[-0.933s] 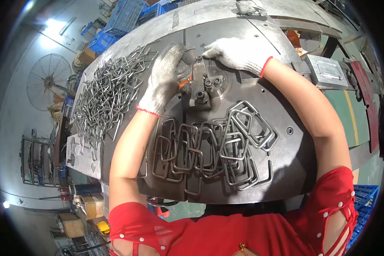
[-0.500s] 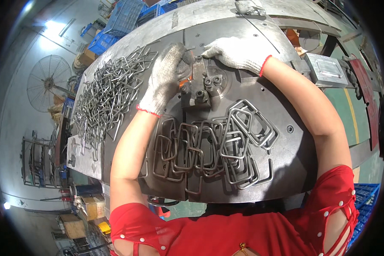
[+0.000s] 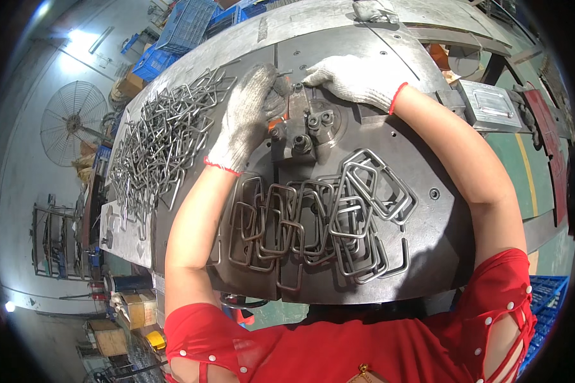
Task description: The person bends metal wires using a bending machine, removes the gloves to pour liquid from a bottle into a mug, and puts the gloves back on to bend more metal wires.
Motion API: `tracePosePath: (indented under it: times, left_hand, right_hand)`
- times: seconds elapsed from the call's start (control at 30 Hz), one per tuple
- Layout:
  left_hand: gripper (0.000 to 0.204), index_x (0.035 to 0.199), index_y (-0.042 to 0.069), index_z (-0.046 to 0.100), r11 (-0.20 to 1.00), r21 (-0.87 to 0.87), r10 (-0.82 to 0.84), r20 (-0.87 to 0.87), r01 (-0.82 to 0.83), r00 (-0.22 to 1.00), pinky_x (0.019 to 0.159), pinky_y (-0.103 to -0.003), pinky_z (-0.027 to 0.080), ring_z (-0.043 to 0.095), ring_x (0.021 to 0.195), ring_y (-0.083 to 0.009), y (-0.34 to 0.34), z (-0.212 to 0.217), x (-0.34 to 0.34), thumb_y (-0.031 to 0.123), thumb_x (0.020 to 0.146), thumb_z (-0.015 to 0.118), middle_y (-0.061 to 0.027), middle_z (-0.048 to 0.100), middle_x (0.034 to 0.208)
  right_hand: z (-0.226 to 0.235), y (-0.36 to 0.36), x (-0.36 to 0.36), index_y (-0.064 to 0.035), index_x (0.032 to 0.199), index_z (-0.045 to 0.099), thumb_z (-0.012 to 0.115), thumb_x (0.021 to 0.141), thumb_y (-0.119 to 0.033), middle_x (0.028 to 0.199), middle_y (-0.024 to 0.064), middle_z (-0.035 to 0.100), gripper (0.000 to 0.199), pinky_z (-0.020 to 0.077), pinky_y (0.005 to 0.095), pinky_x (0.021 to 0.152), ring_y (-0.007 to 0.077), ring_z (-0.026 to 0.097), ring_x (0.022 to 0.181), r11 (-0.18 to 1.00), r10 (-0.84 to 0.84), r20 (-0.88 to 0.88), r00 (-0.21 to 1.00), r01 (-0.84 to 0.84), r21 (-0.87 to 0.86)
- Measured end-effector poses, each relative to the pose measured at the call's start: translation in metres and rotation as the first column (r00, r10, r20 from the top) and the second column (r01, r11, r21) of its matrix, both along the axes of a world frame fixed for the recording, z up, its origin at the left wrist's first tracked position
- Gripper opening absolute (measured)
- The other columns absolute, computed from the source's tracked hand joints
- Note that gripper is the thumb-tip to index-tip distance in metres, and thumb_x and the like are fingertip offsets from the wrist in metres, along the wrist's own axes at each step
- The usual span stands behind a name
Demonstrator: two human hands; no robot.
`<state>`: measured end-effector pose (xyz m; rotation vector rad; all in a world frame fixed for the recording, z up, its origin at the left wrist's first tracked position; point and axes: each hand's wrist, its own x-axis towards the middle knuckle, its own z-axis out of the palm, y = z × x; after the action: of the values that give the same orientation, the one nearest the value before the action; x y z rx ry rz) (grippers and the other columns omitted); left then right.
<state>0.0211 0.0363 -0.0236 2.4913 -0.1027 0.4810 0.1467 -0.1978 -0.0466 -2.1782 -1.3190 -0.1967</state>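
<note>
At the far middle of the metal table stands a steel bending fixture (image 3: 300, 131) with bolted blocks and a round base. My left hand (image 3: 249, 108), in a grey-smudged knit glove, curls at its left side. A thin metal rod (image 3: 283, 75) shows at those fingertips; the rest of it is hidden. On the fixture's far right side my right hand (image 3: 354, 82), in a whiter glove, has its fingers bent together and the fingertips by the fixture's top. Whatever they pinch is hidden. Several bent wire frames (image 3: 294, 223) lie overlapping between the fixture and my body.
A large heap of bent metal rods (image 3: 163, 137) covers the table's left side. A metal box (image 3: 489, 105) sits at the right edge, and a crumpled grey cloth-like item (image 3: 374, 11) lies at the far edge. Blue crates (image 3: 185, 25) and a fan (image 3: 75, 121) stand beyond the table.
My hands stay in the same places. The bolted block on the fixture seems to have shifted very slightly; the heap and the wire frames look the same.
</note>
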Motion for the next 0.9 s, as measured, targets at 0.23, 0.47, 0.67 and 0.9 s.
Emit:
tracePosePath:
  times: [0.23,0.47,0.67,0.9]
  left_hand:
    - [0.029,0.088,0.007,0.059,0.758,-0.621,-0.214,0.053,0.200,0.975,0.046,-0.026,0.026,0.034,0.050,-0.0081,-0.024,0.013,-0.005,0.029,0.105,0.049,0.0006,0.045,0.066]
    - [0.024,0.111,-0.001,0.062,0.960,0.099,-0.279,0.234,0.263,0.931,0.087,-0.043,0.047,0.061,0.094,-0.0315,-0.029,0.034,-0.025,0.018,0.097,0.055,-0.0160,0.066,0.100]
    - [0.032,0.100,0.000,0.062,0.593,-0.772,-0.276,0.075,0.231,0.958,0.056,-0.029,0.032,0.036,0.058,-0.0118,-0.039,0.062,-0.030,0.031,0.103,0.052,0.0020,0.038,0.063]
    - [0.041,0.133,0.004,0.062,0.955,-0.256,0.226,0.317,-0.147,0.921,0.065,-0.020,0.045,0.061,0.078,-0.0058,0.067,0.116,-0.105,0.028,0.100,0.058,-0.0033,0.069,0.103]
  right_hand:
    - [-0.001,-0.003,0.000,-0.0129,0.119,0.072,0.054,0.092,-0.008,0.125,0.0115,0.068,0.033,0.0502,0.0389,0.100,0.0317,0.063,0.116,1.000,-0.002,-0.016,1.000,0.001,-0.021]
    - [0.009,-0.004,-0.003,-0.0125,0.119,0.072,0.057,0.087,-0.004,0.127,0.0130,0.067,0.036,0.0497,0.0392,0.101,0.0339,0.062,0.118,0.994,0.107,0.132,0.986,-0.104,-0.029]
    - [0.019,-0.007,-0.012,-0.0103,0.121,0.071,0.057,0.087,-0.003,0.128,0.0137,0.066,0.037,0.0489,0.0391,0.101,0.0344,0.061,0.119,0.994,0.073,0.063,0.995,-0.068,-0.081]
    - [0.019,-0.011,-0.014,-0.0077,0.124,0.069,0.051,0.082,0.005,0.131,0.0146,0.065,0.048,0.0454,0.0385,0.108,0.0333,0.058,0.124,0.997,0.053,-0.029,0.998,-0.054,-0.055]
